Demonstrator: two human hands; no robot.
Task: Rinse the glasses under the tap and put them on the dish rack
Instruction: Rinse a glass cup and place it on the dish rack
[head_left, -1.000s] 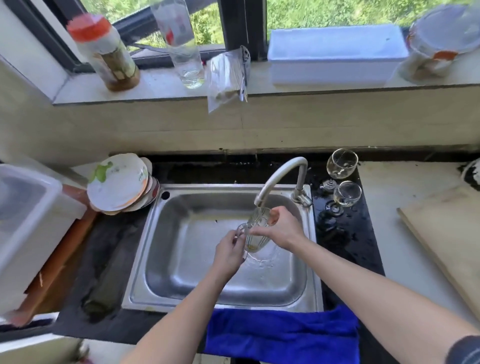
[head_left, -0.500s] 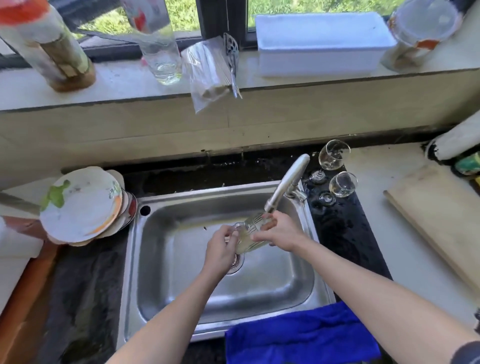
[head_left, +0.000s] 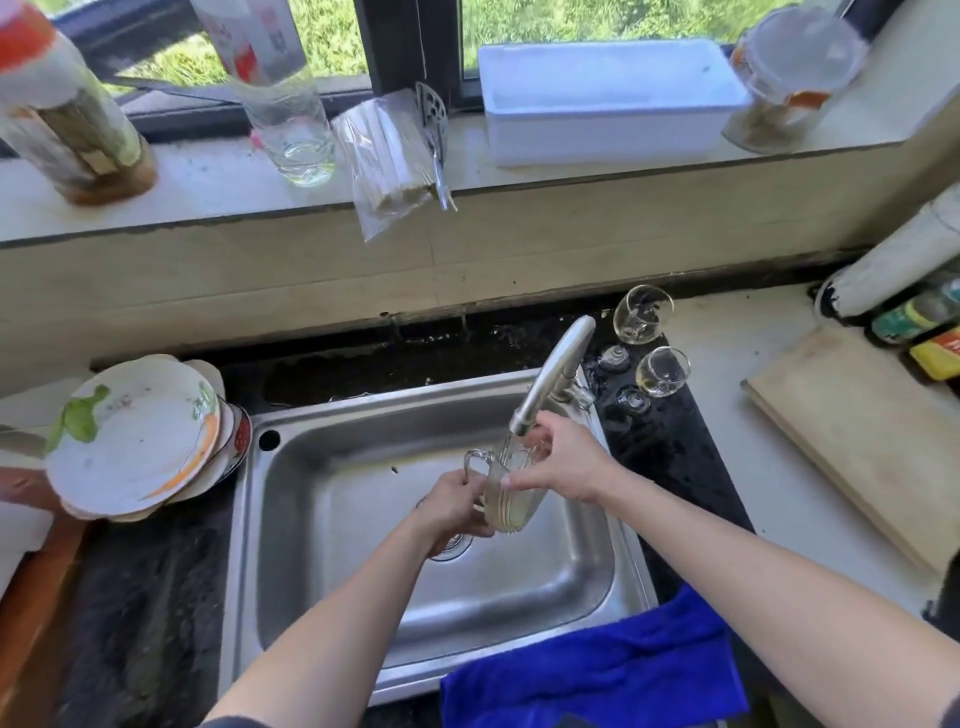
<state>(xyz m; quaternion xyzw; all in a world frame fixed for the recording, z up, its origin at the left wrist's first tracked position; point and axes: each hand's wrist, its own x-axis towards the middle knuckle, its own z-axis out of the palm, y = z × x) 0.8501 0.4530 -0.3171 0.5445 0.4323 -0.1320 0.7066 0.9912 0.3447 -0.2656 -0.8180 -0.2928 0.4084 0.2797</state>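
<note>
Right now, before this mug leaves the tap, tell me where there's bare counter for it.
Bare: pale counter between the stemmed glasses and cutting board; sink floor below the glass mug. Crowded: plates stacked left of the sink; blue cloth over its front rim.

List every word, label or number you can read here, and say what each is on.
No text here is legible.
Bottle on the windowsill: red and white label, print blurred.
Green can at the right edge: label too small to read.
Yellow packet beside it: red print, blurred.
Glass mug: no print shows.
</note>
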